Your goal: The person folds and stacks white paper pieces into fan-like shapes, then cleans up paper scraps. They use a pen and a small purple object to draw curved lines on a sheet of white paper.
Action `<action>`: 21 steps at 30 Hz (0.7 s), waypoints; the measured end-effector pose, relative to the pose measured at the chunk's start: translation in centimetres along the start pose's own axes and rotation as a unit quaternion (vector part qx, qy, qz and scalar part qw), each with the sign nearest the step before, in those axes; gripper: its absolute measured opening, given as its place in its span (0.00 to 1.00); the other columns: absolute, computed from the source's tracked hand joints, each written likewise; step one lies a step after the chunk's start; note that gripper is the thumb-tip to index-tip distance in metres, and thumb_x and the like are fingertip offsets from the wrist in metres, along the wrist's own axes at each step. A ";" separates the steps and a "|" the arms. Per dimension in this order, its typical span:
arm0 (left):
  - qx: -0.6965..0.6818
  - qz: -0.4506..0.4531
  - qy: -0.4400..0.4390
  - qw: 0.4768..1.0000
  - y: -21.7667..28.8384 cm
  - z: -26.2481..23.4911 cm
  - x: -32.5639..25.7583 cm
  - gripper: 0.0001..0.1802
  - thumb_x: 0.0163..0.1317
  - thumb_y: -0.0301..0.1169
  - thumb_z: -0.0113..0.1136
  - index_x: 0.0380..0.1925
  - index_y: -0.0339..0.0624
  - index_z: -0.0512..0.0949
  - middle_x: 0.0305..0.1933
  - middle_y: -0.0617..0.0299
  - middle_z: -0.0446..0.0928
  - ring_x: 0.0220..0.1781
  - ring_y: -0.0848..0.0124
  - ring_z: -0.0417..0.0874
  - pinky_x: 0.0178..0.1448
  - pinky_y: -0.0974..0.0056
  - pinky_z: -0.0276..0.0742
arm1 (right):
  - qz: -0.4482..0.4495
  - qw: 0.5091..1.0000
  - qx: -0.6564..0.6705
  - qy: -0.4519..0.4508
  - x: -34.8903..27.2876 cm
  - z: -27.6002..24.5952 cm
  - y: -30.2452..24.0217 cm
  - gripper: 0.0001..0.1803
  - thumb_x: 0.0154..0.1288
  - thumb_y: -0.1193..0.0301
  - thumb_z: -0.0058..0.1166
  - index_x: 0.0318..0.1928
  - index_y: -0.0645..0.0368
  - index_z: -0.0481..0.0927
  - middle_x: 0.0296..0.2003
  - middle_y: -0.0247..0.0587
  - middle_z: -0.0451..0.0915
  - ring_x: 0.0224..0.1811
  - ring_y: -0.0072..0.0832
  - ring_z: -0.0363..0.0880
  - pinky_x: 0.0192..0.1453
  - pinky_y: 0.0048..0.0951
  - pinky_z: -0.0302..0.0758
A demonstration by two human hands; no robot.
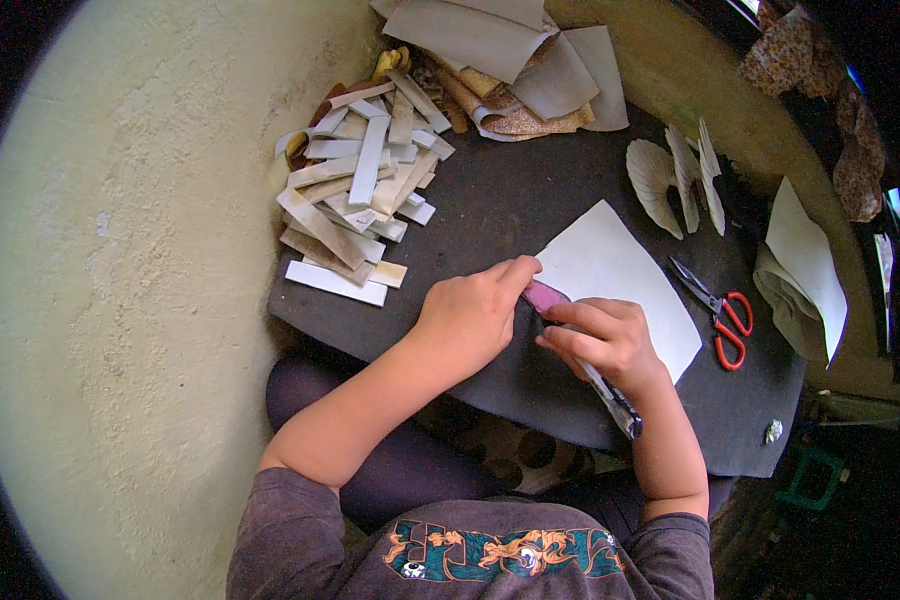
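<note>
Near the front of the dark table, my left hand [475, 305] is closed, its fingertips pinching a small pinkish-purple piece [545, 297]. Close on its right, my right hand [612, 345] grips a slim grey tool with a black end [618, 400], which looks like a utility knife. The tool's front end is hidden by my fingers, so I cannot tell whether it touches the purple piece. Under and behind my hands lies a white sheet [620, 262]. Red-handled scissors [715, 305] rest just right of the sheet, blades pointing away from me.
A heap of white and tan strips [355, 180] covers the table's left side by the wall. Larger sheets [520, 60] are piled at the back. Pale fan-shaped pieces [660, 185] and a folded white sheet [805, 265] stand at the right. A crumpled silvery bit [773, 431] lies near the right corner.
</note>
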State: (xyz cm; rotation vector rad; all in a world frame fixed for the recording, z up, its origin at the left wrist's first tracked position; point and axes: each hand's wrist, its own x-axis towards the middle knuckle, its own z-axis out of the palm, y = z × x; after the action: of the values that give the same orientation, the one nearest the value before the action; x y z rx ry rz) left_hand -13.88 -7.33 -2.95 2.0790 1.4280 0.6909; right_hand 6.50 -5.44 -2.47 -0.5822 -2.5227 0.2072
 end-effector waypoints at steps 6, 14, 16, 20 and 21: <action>0.004 -0.001 0.000 1.000 0.0 0.1 0.0 0.18 0.56 0.21 0.48 0.48 0.47 0.69 0.41 0.51 0.79 0.38 0.48 0.81 0.38 0.49 0.77 | -0.005 1.000 -0.017 0.004 0.3 0.3 0.0 0.13 0.45 0.71 0.58 0.36 0.49 0.76 0.40 0.34 0.81 0.30 0.31 0.82 0.26 0.29 0.79; 0.006 -0.003 -0.001 1.000 0.0 0.1 0.0 0.18 0.56 0.21 0.48 0.48 0.47 0.69 0.41 0.50 0.79 0.39 0.48 0.80 0.39 0.49 0.77 | -0.003 0.999 -0.034 -0.011 0.2 0.2 0.0 0.15 0.43 0.71 0.57 0.37 0.48 0.76 0.42 0.33 0.80 0.31 0.31 0.82 0.26 0.29 0.79; 0.004 -0.006 -0.003 1.000 0.0 0.1 0.1 0.18 0.56 0.21 0.48 0.48 0.47 0.69 0.41 0.50 0.79 0.39 0.48 0.80 0.39 0.49 0.77 | -0.001 0.999 -0.037 -0.015 0.2 0.2 -0.1 0.15 0.44 0.71 0.57 0.37 0.48 0.76 0.43 0.33 0.80 0.31 0.31 0.82 0.26 0.29 0.79; 0.005 -0.005 -0.005 1.000 0.0 0.0 0.0 0.18 0.56 0.21 0.48 0.48 0.47 0.68 0.41 0.50 0.79 0.39 0.48 0.80 0.39 0.49 0.77 | -0.003 0.999 -0.035 -0.015 -0.2 0.2 -0.1 0.16 0.44 0.71 0.56 0.38 0.48 0.76 0.44 0.34 0.80 0.31 0.30 0.82 0.26 0.29 0.79; 0.004 -0.006 -0.007 1.000 0.0 0.0 0.1 0.18 0.56 0.21 0.48 0.48 0.47 0.68 0.41 0.50 0.79 0.39 0.48 0.80 0.39 0.49 0.77 | -0.004 0.999 -0.035 -0.013 -0.3 0.2 0.0 0.16 0.44 0.71 0.56 0.38 0.48 0.76 0.44 0.34 0.80 0.31 0.30 0.82 0.26 0.29 0.79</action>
State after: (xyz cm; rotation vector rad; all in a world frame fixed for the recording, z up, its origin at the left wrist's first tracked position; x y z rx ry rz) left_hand -13.86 -7.28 -2.89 2.0761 1.4357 0.6648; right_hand 6.58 -5.58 -2.76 -0.6006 -2.5651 0.1245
